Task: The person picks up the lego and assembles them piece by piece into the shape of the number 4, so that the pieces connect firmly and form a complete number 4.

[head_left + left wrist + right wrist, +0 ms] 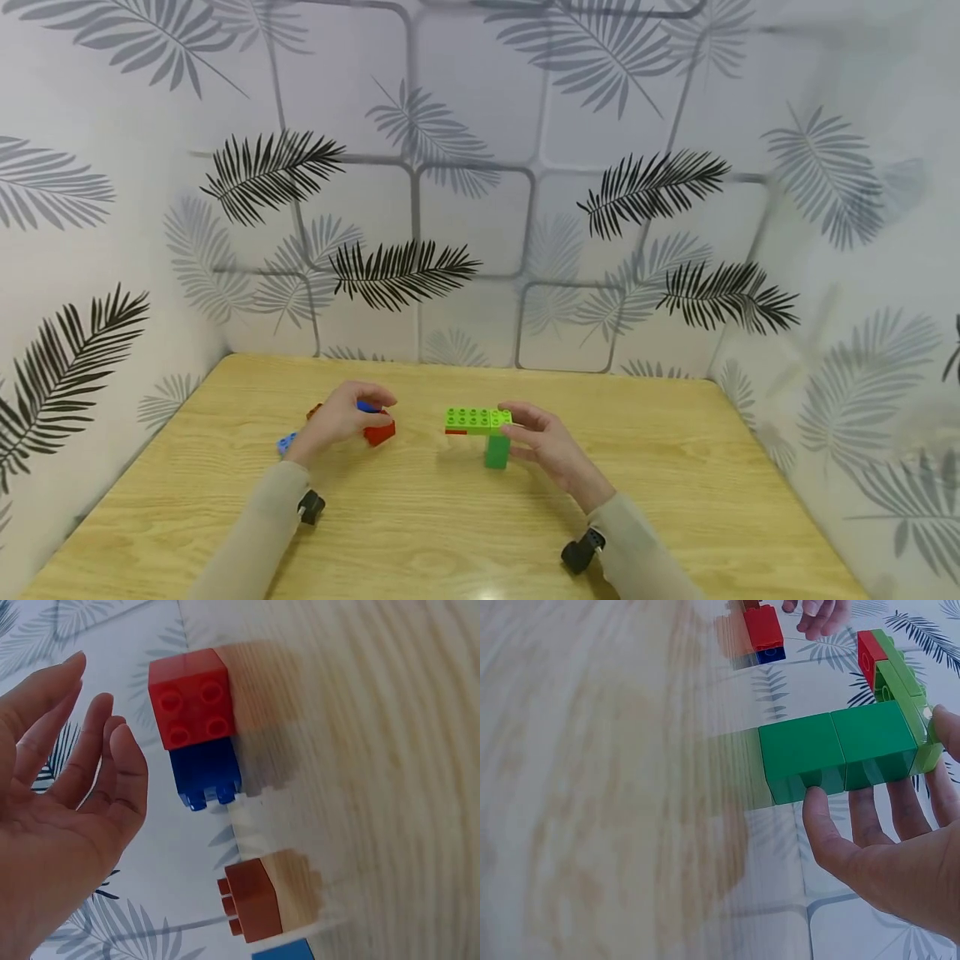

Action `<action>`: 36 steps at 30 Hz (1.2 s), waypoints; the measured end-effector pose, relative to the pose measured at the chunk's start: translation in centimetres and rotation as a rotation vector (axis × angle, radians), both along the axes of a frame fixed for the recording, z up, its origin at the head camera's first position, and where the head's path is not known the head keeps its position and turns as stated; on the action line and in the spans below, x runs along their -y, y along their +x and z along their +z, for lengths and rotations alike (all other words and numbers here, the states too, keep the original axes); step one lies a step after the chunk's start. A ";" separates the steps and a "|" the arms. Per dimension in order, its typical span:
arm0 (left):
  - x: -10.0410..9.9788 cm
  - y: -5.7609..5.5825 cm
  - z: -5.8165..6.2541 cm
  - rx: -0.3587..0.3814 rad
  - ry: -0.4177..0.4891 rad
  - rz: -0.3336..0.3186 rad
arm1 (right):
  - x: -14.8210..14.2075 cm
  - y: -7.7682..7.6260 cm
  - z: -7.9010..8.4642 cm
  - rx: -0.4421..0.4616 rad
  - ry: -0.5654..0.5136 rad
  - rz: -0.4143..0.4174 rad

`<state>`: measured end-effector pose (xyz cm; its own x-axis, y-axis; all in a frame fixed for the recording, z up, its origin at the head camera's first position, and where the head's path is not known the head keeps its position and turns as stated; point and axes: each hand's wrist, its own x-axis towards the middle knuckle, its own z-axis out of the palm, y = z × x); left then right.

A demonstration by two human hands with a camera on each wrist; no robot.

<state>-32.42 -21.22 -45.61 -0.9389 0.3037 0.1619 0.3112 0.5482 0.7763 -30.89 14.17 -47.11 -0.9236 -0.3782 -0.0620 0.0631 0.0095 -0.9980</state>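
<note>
My left hand (341,423) hovers around a red brick (381,432) and a dark blue brick (366,407). In the left wrist view its fingers are loosely bent and apart from both bricks, which sit joined together. On the right, two dark green bricks (840,754) are stacked as a column. Light green bricks (468,419) lie across the column's top and stick out to the left, with a red brick (867,661) under the overhanging end. My right hand (551,446) holds this structure, thumb at the light green top and fingers along the dark green side.
An orange-brown brick (253,901) stands behind my left hand, and a light blue brick (286,442) is beside my left wrist. All rest on a wooden table (420,533). A wall with leaf patterns (472,317) rises at the table's back edge.
</note>
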 end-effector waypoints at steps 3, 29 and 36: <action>0.4 0.1 -0.1 0.020 -0.018 0.016 | 0.0 0.0 0.1 -0.003 0.004 0.005; 1.9 -2.2 -0.9 0.071 -0.121 0.109 | 0.0 0.0 0.2 -0.005 0.013 0.021; 1.6 -2.4 -0.8 0.098 -0.144 0.058 | -0.1 0.1 0.2 -0.005 0.002 0.028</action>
